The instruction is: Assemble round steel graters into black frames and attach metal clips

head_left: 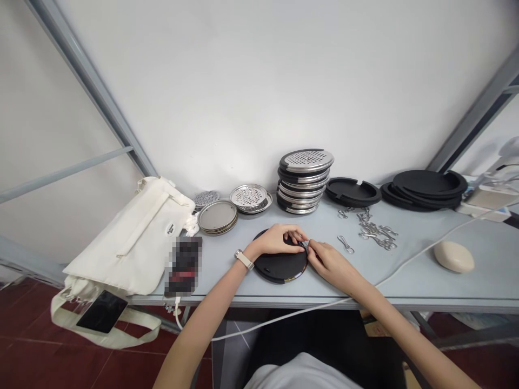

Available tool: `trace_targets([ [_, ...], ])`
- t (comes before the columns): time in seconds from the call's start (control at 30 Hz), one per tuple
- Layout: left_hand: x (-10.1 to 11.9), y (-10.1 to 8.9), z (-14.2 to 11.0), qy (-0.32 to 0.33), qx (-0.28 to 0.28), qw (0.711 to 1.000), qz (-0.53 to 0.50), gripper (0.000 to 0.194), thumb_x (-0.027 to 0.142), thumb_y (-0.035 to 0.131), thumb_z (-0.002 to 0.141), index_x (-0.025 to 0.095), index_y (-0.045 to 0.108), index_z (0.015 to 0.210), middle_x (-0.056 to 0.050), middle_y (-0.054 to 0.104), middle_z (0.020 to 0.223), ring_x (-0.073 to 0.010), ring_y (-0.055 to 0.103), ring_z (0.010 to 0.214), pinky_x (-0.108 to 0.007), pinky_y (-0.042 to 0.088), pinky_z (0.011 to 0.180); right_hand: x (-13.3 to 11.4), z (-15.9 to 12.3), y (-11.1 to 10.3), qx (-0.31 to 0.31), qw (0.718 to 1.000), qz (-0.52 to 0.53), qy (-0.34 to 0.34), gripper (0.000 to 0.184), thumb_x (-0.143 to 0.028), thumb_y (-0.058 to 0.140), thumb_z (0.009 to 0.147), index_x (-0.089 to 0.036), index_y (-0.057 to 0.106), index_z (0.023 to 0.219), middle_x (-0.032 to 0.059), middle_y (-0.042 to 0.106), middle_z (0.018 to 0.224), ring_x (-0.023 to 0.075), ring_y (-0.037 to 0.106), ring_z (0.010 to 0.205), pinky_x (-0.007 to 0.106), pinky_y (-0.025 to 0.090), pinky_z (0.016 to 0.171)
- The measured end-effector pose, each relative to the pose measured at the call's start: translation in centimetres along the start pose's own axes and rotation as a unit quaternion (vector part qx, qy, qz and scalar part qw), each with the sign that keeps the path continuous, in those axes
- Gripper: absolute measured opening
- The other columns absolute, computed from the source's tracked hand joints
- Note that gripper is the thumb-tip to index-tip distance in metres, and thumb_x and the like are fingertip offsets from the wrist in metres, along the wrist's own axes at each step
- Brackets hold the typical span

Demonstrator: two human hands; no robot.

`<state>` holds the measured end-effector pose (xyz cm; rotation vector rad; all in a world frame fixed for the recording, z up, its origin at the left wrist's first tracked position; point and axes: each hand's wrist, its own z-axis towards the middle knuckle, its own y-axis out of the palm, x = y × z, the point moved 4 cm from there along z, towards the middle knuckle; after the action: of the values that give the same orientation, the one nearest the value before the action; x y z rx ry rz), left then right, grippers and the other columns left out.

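Note:
A round black disc [279,265] lies flat on the grey table [405,281] near its front edge. My left hand [278,239] rests on the disc's far side, its fingers pinching a small metal clip [304,244] at the disc's right rim. My right hand [330,262] meets it from the right, and its fingertips grip the same clip. A watch sits on my left wrist.
A stack of perforated steel discs [304,181], loose steel lids [218,217] and black rings [425,188] line the back. Metal clips [375,231] lie right of my hands. A white bag [138,237] and a phone [184,265] sit left; a beige oval object [453,256] sits right.

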<state>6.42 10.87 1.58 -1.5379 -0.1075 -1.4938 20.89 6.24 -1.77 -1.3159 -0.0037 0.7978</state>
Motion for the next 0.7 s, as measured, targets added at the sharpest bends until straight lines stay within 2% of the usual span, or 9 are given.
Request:
trace_targets([
  [0.27, 0.02, 0.01, 0.09, 0.007, -0.005, 1.0, 0.013, 0.025, 0.022, 0.067, 0.075, 0.014, 0.064, 0.098, -0.005, 0.066, 0.093, -0.0133, 0.059, 0.085, -0.024, 0.045, 0.078, -0.11, 0.03, -0.17, 0.0, 1.0, 0.015, -0.011, 0.023, -0.026, 0.029, 0.096, -0.021, 0.043, 0.079, 0.0035, 0.057, 0.07, 0.0179, 0.053, 0.065, 0.028, 0.036, 0.063],
  [0.43, -0.08, -0.09, 0.06, -0.01, 0.013, 1.0, -0.005, 0.037, 0.026, 0.073, 0.071, 0.015, 0.058, 0.103, -0.005, 0.066, 0.093, -0.0135, 0.06, 0.084, -0.023, 0.043, 0.072, -0.13, 0.01, -0.1, -0.004, 1.0, 0.011, -0.011, 0.024, -0.026, 0.03, 0.096, -0.021, 0.04, 0.075, 0.0021, 0.054, 0.067, 0.0176, 0.051, 0.064, 0.028, 0.035, 0.062],
  [0.7, 0.23, -0.07, 0.04, -0.02, 0.004, 1.0, -0.01, 0.025, 0.022, 0.07, 0.074, 0.015, 0.061, 0.096, -0.006, 0.068, 0.095, -0.0146, 0.063, 0.089, -0.024, 0.044, 0.076, -0.28, -0.02, -0.37, -0.004, 0.999, 0.028, -0.015, 0.026, -0.026, 0.031, 0.096, -0.021, 0.043, 0.074, 0.0025, 0.057, 0.069, 0.0174, 0.052, 0.065, 0.028, 0.036, 0.064],
])
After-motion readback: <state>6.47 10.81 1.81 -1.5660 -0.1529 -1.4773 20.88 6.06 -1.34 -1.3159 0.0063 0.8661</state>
